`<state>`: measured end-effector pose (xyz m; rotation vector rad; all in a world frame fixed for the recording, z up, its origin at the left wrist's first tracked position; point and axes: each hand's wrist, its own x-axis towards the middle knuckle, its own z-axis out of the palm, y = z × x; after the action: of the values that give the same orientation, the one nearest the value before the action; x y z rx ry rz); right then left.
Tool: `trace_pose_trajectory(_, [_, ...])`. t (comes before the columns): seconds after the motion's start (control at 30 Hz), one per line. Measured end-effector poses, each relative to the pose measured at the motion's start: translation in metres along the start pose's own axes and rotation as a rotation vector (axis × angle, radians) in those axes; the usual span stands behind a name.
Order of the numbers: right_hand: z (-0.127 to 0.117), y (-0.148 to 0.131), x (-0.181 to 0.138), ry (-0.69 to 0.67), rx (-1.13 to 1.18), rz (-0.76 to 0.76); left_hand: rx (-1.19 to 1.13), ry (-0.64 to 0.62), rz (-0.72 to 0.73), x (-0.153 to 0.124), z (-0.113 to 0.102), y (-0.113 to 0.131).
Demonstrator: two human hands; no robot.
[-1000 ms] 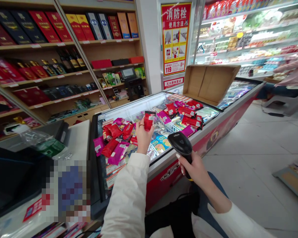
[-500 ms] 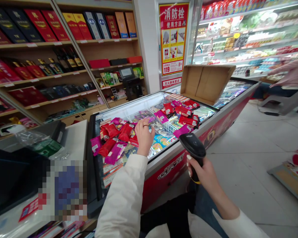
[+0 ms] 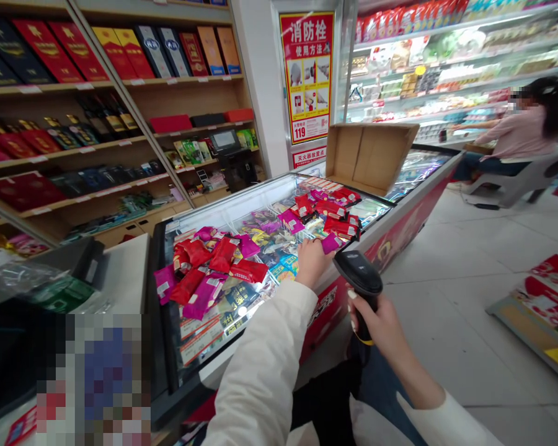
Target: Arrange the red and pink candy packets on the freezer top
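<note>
My right hand [image 3: 374, 319] is wrapped around the handle of a black barcode scanner [image 3: 359, 272], whose head points forward over the freezer's near edge. My left hand [image 3: 314, 260] has reached across the chest freezer [image 3: 255, 316] to a small purple packet [image 3: 331, 243] at the near side of the right-hand pile. Its fingers are curled at the packet's left end, with the tips partly hidden. Several red packets [image 3: 339, 227] lie beside it. Another pile of red packets [image 3: 224, 254] and purple packets [image 3: 204, 296] rests on the left of the glass top.
An open cardboard box [image 3: 367, 158] stands at the freezer's far end. To the left is a counter [image 3: 125, 272] with a plastic bottle [image 3: 69, 291]. A seated person [image 3: 521, 136] is by the refrigerated shelves at right. A low pallet [image 3: 530, 328] with red goods sits on the floor.
My left hand has moved right, from between the two piles to the purple packet near the scanner. The view has turned slightly right, bringing more of the seated person into sight.
</note>
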<state>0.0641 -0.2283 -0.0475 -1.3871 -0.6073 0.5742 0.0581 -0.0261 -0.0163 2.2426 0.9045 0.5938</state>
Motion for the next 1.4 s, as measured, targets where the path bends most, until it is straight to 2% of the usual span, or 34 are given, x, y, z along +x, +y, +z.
trace_pose_trajectory(0.17, [0.002, 0.006, 0.005, -0.119, 0.0, 0.019, -0.461, 0.001, -0.104, -0.003, -0.032, -0.037])
trace_pose_trajectory(0.3, [0.013, 0.009, 0.006, -0.152, -0.021, 0.007, -0.806, -0.007, -0.12, -0.011, -0.061, -0.067])
trace_pose_trajectory(0.43, [0.029, 0.006, 0.004, -0.154, -0.035, 0.0, -1.082, 0.014, -0.158, -0.018, -0.072, -0.083])
trace_pose_trajectory(0.7, [0.046, -0.007, 0.01, -0.141, -0.049, -0.031, -1.152, 0.135, -0.098, -0.022, -0.069, -0.084])
trace_pose_trajectory(0.9, [0.056, -0.012, 0.012, -0.19, -0.095, -0.038, -1.147, 0.213, -0.063, -0.023, -0.067, -0.084])
trace_pose_trajectory(1.13, [0.067, -0.015, 0.009, -0.22, -0.11, -0.034, -1.133, 0.178, -0.052, -0.024, -0.057, -0.08])
trace_pose_trajectory(1.4, [0.062, -0.014, 0.007, -0.233, -0.123, -0.05, -1.085, 0.203, -0.043, -0.026, -0.057, -0.079])
